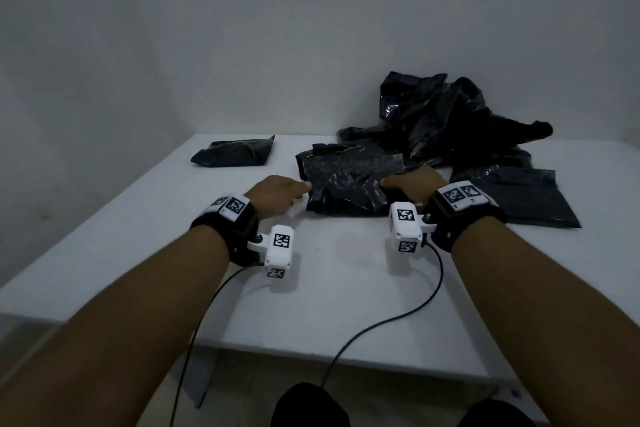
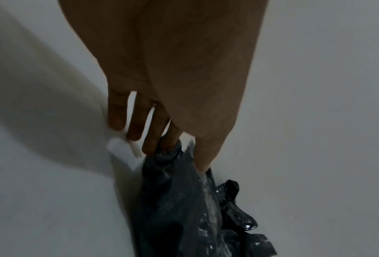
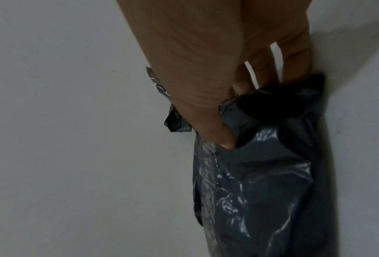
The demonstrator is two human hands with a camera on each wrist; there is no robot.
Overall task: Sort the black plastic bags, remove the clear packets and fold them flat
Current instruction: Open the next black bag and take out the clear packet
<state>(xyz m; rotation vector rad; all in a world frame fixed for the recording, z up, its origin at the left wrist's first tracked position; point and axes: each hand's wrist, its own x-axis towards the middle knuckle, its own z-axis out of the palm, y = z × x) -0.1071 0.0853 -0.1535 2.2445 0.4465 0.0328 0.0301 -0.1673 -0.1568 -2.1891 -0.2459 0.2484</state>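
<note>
A crumpled black plastic bag lies on the white table in front of me. My left hand is at its left edge. In the left wrist view the left hand pinches the edge of the bag between thumb and forefinger, the other fingers straight over the table. My right hand is at the bag's right edge. In the right wrist view the right hand grips the bag, thumb on top and fingers tucked under a fold. No clear packet shows.
A folded black bag lies alone at the far left. A heap of loose black bags stands against the wall at the back right. Another flat black bag lies right of my right hand. Cables hang from both wrist cameras.
</note>
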